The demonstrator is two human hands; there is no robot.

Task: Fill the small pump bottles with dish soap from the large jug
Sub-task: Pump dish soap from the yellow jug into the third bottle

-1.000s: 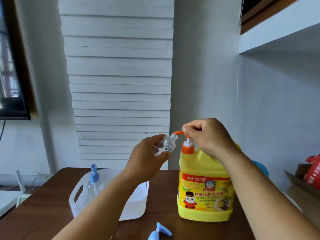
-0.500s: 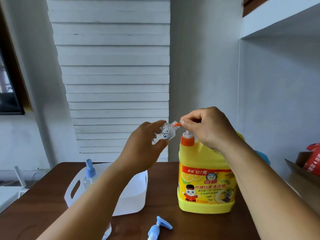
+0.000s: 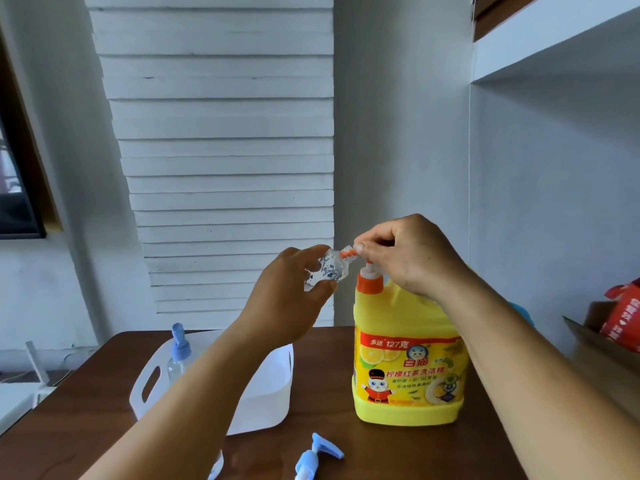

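Note:
A large yellow dish-soap jug [image 3: 408, 358] with an orange pump stands on the brown table [image 3: 329, 441]. My right hand [image 3: 408, 254] curls over the pump head, its fingers on the orange spout [image 3: 346, 253]. My left hand [image 3: 294, 299] grips a small clear bottle [image 3: 327, 270], tilted with its open neck against the spout. A loose blue pump top [image 3: 317, 457] lies on the table in front. Another small bottle [image 3: 178, 351] with a blue pump stands in the white basket [image 3: 270, 393].
A cardboard box [image 3: 595, 344] with a red package [image 3: 623, 317] sits at the right edge. A white shelf [image 3: 554, 39] juts out above on the right. A slatted white panel and grey wall stand behind the table.
The view has tilted slightly. The small bottle's neck has moved closer onto the orange spout. Both hands keep their holds.

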